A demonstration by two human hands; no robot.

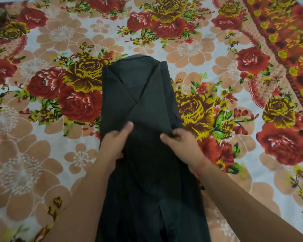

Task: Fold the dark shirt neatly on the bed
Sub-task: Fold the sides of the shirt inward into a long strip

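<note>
Roughly midway, by my reading. The dark shirt (pixel 140 95) lies lengthwise on the bed's floral sheet (pixel 42 154), its far end pointing away from the person and its near end running out of the bottom of the view. Done so far: both sides are turned inward, so the garment forms one narrow column. Two flaps cross diagonally over the upper half, the right-hand one on top, with its lower edge ending at the hands. The left hand (pixel 115 142) grips the left border of the column, thumb laid on top of the cloth, the other fingers mostly hidden under or behind it. The right hand (pixel 180 144) pinches the lower corner of the top flap between thumb and fingers; a red thread band (pixel 201 165) sits on that wrist. The step in hand looks like seating or tightening that flap. Still open: the column has not yet been folded across its length, and the lower half shows slack pleats near the bottom edge of the view. Judged remaining: smooth the flap, then fold the length into a compact packet. Whether the hem is squared I cannot tell; it is out of frame.
</note>
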